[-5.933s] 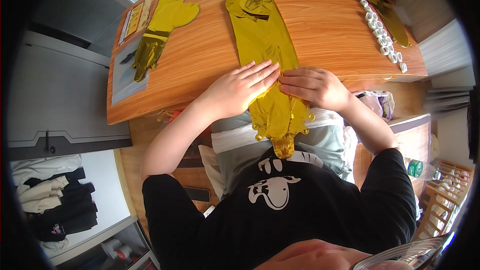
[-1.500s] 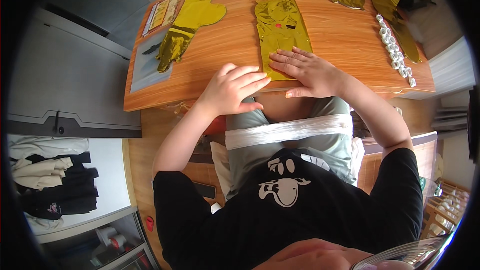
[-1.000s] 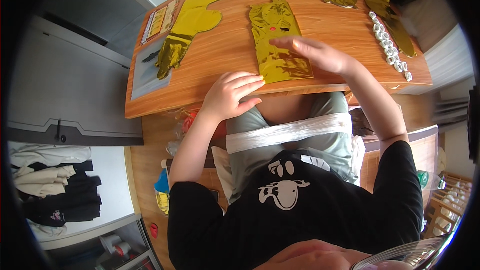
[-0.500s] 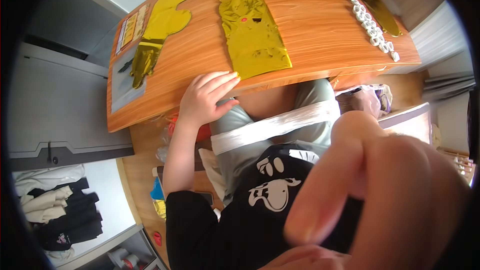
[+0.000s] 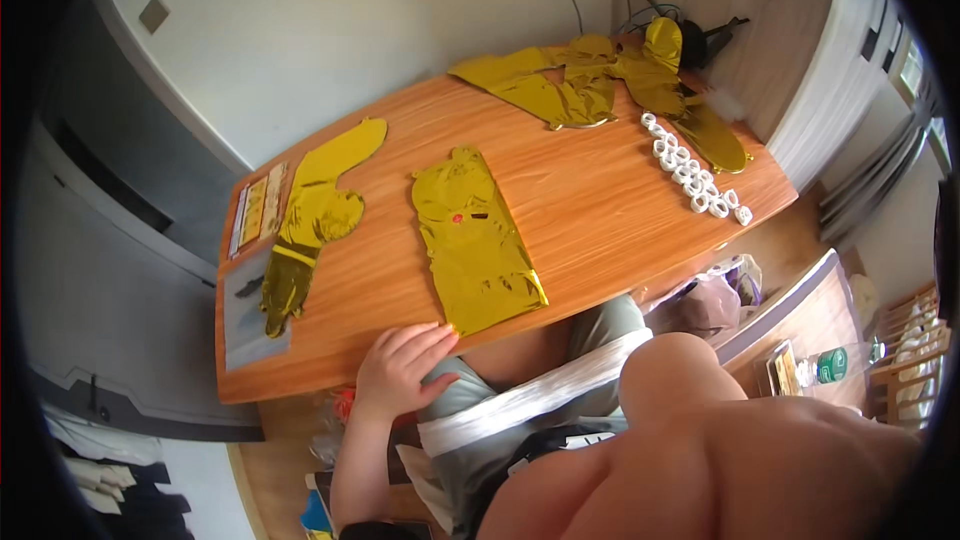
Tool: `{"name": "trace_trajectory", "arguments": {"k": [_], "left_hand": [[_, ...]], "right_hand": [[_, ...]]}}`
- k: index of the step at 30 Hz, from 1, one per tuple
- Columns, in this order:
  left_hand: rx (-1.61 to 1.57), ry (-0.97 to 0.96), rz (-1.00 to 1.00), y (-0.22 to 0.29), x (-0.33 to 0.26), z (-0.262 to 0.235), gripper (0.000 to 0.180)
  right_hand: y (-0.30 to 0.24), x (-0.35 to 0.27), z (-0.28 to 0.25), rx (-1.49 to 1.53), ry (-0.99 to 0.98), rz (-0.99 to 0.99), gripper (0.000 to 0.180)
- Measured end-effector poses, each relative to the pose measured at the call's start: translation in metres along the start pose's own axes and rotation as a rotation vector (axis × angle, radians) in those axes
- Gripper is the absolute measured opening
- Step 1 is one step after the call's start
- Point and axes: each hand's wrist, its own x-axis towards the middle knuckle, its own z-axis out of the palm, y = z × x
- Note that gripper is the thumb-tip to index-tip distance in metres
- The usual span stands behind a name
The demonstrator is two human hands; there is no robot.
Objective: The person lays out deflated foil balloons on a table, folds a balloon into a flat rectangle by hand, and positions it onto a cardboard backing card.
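Observation:
A flat gold foil balloon (image 5: 480, 260) lies in the middle of the wooden table (image 5: 580, 210), its near end by the front edge. My left hand (image 5: 405, 370) rests at that edge with fingers stretched out, the fingertips touching or very close to the balloon's near left corner. My right hand (image 5: 690, 440) is raised very near the camera and fills the lower right. Its fingers cannot be made out, nor whether it holds anything. A long white crinkled bundle (image 5: 530, 385) lies across my lap.
Another gold foil balloon (image 5: 305, 225) lies at the left beside a grey sheet (image 5: 250, 335) and a printed card (image 5: 258, 210). More gold foil (image 5: 560, 85) is at the back. Several small white rolls (image 5: 690, 170) line the right. Beyond my right arm stands a bottle (image 5: 832, 365).
The view has tilted up, showing more wall and table. My left hand stays at the table edge by the balloon's corner. My right hand, still near the camera, has shifted.

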Motion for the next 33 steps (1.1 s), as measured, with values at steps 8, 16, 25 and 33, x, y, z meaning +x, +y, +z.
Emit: {"name": "trace_trajectory", "arguments": {"k": [8, 16, 25, 33], "left_hand": [[-0.006, 0.005, 0.017, -0.004, 0.002, -0.002, 0.046], [0.009, 0.005, 0.048, 0.0, -0.006, -0.004, 0.047], [-0.016, -0.01, 0.001, -0.003, -0.003, -0.005, 0.048], [-0.034, 0.016, 0.007, -0.003, -0.006, -0.009, 0.049]], "right_hand": [[-0.014, -0.004, 0.003, 0.034, 0.067, -0.065, 0.027], [-0.027, 0.003, 0.002, 0.072, 0.099, -0.175, 0.023], [-0.037, 0.004, 0.0, 0.133, 0.135, -0.277, 0.019], [-0.048, 0.002, 0.014, 0.213, 0.192, -0.328, 0.016]]}}
